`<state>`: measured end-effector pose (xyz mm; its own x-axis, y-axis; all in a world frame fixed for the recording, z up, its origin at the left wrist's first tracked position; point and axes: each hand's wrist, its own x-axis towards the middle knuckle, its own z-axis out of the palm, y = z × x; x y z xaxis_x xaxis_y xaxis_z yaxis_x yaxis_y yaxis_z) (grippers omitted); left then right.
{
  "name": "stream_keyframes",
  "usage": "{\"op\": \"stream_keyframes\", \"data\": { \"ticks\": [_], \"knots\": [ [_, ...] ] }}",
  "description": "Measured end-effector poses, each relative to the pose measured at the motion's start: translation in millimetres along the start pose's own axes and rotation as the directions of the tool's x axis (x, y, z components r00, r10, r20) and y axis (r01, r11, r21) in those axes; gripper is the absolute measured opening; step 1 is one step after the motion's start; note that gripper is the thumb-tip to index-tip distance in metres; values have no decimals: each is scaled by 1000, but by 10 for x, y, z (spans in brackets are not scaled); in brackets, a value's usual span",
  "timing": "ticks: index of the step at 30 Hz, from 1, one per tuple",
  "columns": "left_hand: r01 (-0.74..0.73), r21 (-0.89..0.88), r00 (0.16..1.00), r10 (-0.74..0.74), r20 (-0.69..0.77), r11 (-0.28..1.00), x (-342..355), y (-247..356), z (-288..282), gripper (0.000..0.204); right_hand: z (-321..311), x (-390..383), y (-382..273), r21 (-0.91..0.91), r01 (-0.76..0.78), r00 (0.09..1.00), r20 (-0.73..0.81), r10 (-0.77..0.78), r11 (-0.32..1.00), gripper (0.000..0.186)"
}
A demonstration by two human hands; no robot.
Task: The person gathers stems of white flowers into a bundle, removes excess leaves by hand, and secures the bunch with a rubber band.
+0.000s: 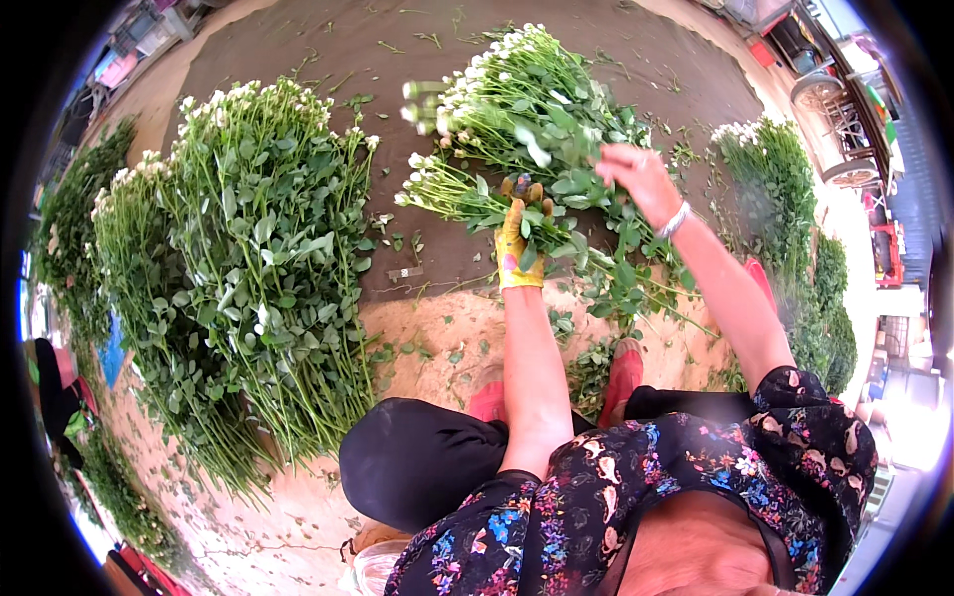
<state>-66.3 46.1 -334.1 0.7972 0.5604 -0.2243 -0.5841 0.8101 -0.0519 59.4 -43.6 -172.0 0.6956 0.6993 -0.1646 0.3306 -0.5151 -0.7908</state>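
Observation:
My left hand, in a yellow glove with dark fingertips, is closed around a small bunch of leafy stems with white rose buds. The buds point to the left. Up and to the right, my bare right hand, with a bracelet at the wrist, has its fingers bent at a leafy rose stem. That stem's leaves are smeared by motion, as are some white buds at its far left. Behind both hands lies a larger pile of white roses, buds toward the upper left.
Large heaps of white roses lie to my left, with another heap at the right. A dark cloth covers the floor ahead, strewn with leaf scraps. My red shoes are below the stems. A wheeled cart stands far right.

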Motion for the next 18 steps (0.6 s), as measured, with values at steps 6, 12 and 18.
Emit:
{"op": "stream_keyframes", "data": {
  "ticks": [6, 12, 18],
  "knots": [
    [96, 170, 987, -116, 114, 981, -67, 44, -19, 65, 508, -242, 884, 367, -140, 979, 188, 74, 919, 19],
    [89, 273, 996, -91, -6, 958, -52, -2, -119, 46, 546, -319, 787, 71, -284, 915, 319, 248, 956, 26],
    [117, 80, 965, -95, -245, 990, 203, -118, -38, 29, 71, 324, 1105, -258, 341, 937, 171, -304, 904, 20]
  ]
}}
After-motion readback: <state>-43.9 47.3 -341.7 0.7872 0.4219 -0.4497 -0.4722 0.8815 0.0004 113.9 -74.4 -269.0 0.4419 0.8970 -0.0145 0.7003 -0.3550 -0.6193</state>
